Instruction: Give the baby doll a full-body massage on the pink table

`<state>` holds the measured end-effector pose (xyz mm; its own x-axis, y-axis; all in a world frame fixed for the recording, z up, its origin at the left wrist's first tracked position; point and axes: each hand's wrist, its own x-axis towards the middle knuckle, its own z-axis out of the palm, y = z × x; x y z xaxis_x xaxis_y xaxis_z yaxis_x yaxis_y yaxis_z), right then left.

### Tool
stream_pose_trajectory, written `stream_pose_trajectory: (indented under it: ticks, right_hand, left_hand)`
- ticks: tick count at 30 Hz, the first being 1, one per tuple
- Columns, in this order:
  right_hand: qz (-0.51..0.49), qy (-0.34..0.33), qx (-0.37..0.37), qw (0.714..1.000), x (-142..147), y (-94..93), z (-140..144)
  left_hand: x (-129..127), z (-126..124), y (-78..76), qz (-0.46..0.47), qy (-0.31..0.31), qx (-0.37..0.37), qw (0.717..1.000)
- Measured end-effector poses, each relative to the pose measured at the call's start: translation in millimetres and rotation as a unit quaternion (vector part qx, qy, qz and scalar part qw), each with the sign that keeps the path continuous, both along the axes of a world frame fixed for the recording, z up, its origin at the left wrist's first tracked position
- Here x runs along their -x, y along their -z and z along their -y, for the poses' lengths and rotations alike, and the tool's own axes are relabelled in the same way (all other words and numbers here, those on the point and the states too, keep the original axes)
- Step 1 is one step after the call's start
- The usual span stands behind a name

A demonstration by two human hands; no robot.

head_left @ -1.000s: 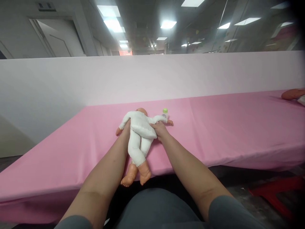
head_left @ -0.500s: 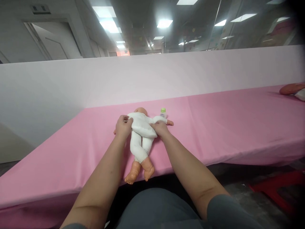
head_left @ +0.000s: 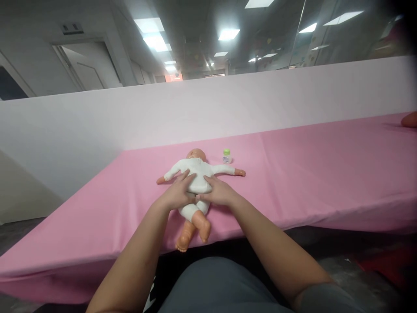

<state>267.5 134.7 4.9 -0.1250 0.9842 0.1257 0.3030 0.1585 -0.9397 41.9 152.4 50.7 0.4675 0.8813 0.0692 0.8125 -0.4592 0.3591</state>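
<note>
A baby doll [head_left: 195, 171] in a white suit lies on the pink table [head_left: 293, 174], head toward the far wall, arms spread out, bare feet near the front edge. My left hand [head_left: 178, 193] rests flat on the doll's lower body from the left. My right hand [head_left: 217, 193] lies on it from the right, fingertips meeting the left hand's over the hips. Both hands press on the white cloth with fingers spread. A small white bottle with a green cap [head_left: 226, 156] stands just right of the doll's head.
A low white partition [head_left: 228, 104] runs along the table's far side. An orange object [head_left: 411, 118] shows at the far right edge of the table. A red stool [head_left: 387, 265] sits on the floor at the lower right. My grey-clad lap fills the bottom.
The doll went from being held partly lifted to lying flat with arms spread. Both hands moved from its shoulders and sides down onto its lower body.
</note>
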Motion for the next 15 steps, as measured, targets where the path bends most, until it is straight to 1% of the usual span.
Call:
stream_pose_trajectory:
  ticks: [3,4,5,7,8,9,10,13,15]
  right_hand:
    - [0.055,0.022,0.029,0.998,12,10.5,-3]
    - [0.048,0.023,0.035,0.998,16,14.6,-7]
    - [0.021,0.017,0.034,0.999,18,18.3,-12]
    - [-0.069,-0.015,0.008,0.997,17,22.9,-25]
    - [-0.116,-0.033,-0.007,0.993,15,23.1,-32]
    - [-0.138,-0.046,-0.012,0.989,11,21.8,-38]
    - [-0.125,-0.053,-0.003,0.991,6,19.1,-44]
    - [0.019,-0.075,0.051,0.996,-12,7.5,-57]
    - [0.067,-0.102,0.054,0.991,-24,1.6,-63]
  left_hand:
    - [5,-4,6.9,-0.018,-0.002,0.013,1.0]
    - [7,-7,7.8,-0.027,0.002,0.013,1.0]
    - [9,-9,8.1,-0.036,0.007,0.013,0.999]
    - [13,-16,7.9,-0.048,0.019,0.01,0.999]
    - [15,-19,7.8,-0.049,0.023,0.01,0.998]
    - [17,-22,8.0,-0.049,0.026,0.011,0.998]
    - [18,-25,8.4,-0.047,0.029,0.014,0.998]
    - [23,-33,11.0,-0.045,0.044,0.029,0.998]
    - [27,-37,12.7,-0.047,0.058,0.036,0.997]
